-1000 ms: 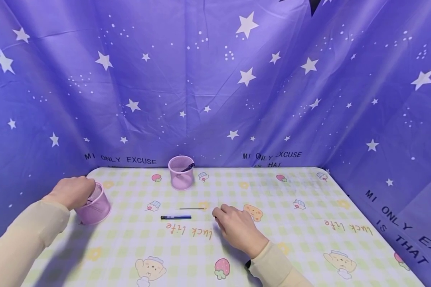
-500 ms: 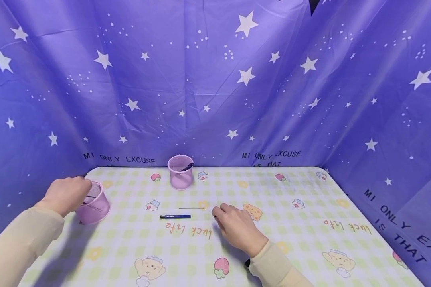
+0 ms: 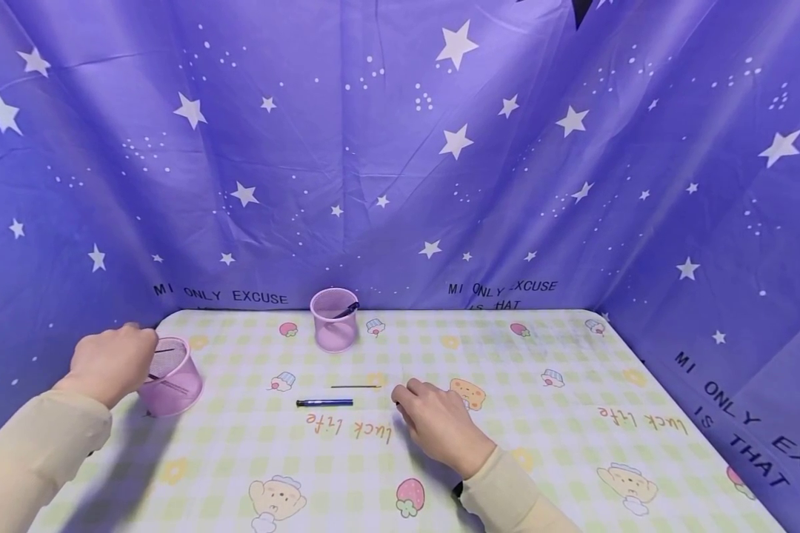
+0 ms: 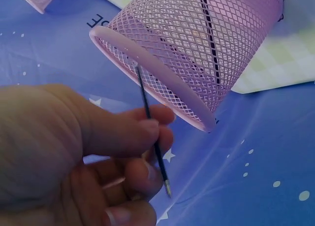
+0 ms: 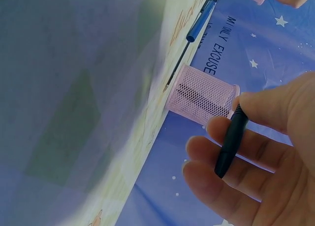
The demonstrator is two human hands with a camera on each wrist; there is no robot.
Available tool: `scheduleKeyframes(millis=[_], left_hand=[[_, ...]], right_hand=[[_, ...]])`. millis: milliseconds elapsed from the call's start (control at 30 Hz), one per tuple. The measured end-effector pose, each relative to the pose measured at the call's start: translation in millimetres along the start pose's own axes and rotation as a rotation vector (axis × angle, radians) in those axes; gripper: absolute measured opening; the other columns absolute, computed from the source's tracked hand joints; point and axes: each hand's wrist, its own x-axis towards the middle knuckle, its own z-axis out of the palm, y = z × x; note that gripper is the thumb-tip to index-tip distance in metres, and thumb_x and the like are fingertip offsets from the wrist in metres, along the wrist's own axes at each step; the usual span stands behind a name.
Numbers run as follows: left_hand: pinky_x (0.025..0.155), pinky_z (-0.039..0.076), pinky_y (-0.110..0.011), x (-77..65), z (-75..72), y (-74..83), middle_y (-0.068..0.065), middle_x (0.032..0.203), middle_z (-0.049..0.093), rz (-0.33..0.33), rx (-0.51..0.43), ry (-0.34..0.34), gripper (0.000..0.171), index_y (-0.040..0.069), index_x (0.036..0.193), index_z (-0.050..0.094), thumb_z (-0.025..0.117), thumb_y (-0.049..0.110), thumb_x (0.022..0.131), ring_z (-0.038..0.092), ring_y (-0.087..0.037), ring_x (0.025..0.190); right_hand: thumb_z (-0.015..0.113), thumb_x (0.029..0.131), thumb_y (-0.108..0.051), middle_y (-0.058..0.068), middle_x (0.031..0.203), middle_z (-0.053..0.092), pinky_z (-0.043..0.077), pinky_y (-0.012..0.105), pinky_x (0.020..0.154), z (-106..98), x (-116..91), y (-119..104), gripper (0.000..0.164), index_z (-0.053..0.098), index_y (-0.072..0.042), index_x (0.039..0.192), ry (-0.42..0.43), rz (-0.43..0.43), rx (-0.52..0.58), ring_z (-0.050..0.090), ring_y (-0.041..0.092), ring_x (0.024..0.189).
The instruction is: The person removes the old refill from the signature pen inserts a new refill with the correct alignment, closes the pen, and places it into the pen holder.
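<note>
My left hand (image 3: 110, 363) pinches a thin dark pen refill (image 4: 161, 164) between thumb and fingers, at the mouth of the left pink mesh pen cup (image 3: 181, 392). Its metal tip points away from the cup, and its other end overlaps the rim (image 4: 162, 71) in the left wrist view. Through the mesh shows another dark stick (image 4: 210, 34). Over the middle of the table, my right hand (image 3: 443, 426) holds a short black tapered pen piece (image 5: 232, 143) between thumb and index finger. A blue pen barrel (image 3: 325, 403) and a thin refill (image 3: 355, 386) lie left of that hand.
A second pink mesh cup (image 3: 333, 333), with a dark pen part (image 3: 348, 310) leaning out, stands near the table's back edge. The checked tablecloth (image 3: 540, 474) stretches to the right. A purple star-printed curtain (image 3: 400, 170) surrounds the back and sides.
My left hand has moved left, away from the left cup's opening, and more of the dark stick shows at the rim. The right hand and the table items stay in place.
</note>
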Motion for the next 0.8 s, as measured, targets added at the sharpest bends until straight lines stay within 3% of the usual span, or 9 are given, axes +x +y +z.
scheduleKeyframes(millis=[567, 700, 800], left_hand=[[0.04, 0.04, -0.055, -7.7, -8.7, 1.9, -0.02, 0.071, 0.052, -0.078, -0.049, 0.014, 0.013, 0.002, 0.076, 0.061, 0.05, -0.004, 0.077, 0.056, -0.047, 0.064], [0.041, 0.039, -0.054, -7.5, -8.2, 3.6, -0.022, 0.073, 0.052, -0.09, -0.071, 0.024, 0.006, -0.001, 0.079, 0.06, 0.057, -0.002, 0.074, 0.056, -0.047, 0.065], [0.041, 0.039, -0.053, -6.5, -8.6, 7.1, -0.024, 0.076, 0.051, -0.094, -0.094, 0.041, 0.016, -0.005, 0.083, 0.058, 0.066, 0.001, 0.07, 0.055, -0.048, 0.066]], right_hand=[[0.065, 0.089, -0.018, -0.008, 0.071, 0.045, 0.029, 0.023, 0.041, -2.9, -0.4, -1.3, 0.01, 0.056, -0.02, 0.087, 0.011, -0.01, -0.005, 0.05, 0.011, 0.058], [0.065, 0.089, -0.018, -0.008, 0.071, 0.045, 0.029, 0.023, 0.041, -2.2, 0.0, -1.4, 0.01, 0.056, -0.02, 0.087, 0.009, -0.012, -0.004, 0.05, 0.011, 0.058], [0.065, 0.089, -0.019, -0.008, 0.071, 0.046, 0.028, 0.023, 0.041, -1.7, 0.0, -1.5, 0.01, 0.056, -0.02, 0.087, 0.005, -0.01, -0.002, 0.049, 0.011, 0.057]])
